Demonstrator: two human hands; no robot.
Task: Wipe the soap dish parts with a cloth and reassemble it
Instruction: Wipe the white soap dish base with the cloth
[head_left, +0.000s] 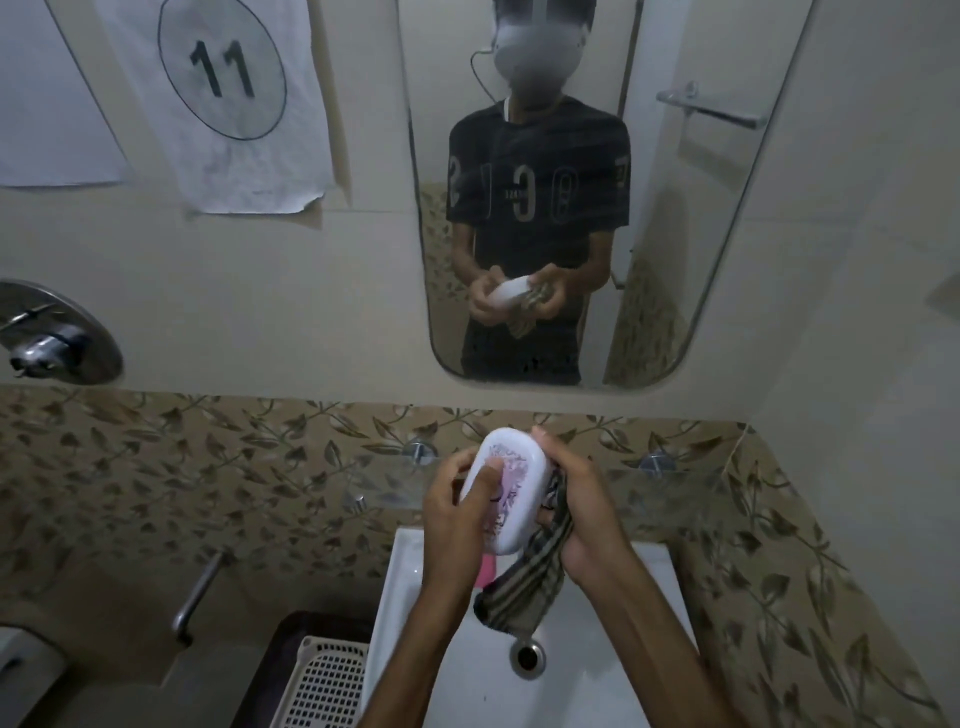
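Low in the middle of the frame, above the white sink (613, 675), both hands hold the soap dish (511, 488). It is a white oval case with a purple print on the face turned to the camera, and it looks closed, lid on base, though the seam is hidden. The left hand (457, 506) wraps the dish's left side, thumb laid across the printed face. The right hand (579, 506) is curled round the dish's right edge and also pinches a striped cloth (524, 587), which hangs from under the dish down toward the drain (527, 657).

By my reading, the task is well along: the parts seem to be joined, and what is left is a last wipe of the outside, or setting the dish down. Whether the inside parts are wiped I cannot tell. A small pink thing (488, 568) shows just below the dish on the sink's left side; it may be soap, but too little shows.

The print on the dish is too blurred to read. In the upper left, a paper (218, 98) on the wall bears "11" in a drawn oval. The mirror (675, 234) at top centre shows the person's dark shirt with reversed pale letters, not clearly legible.
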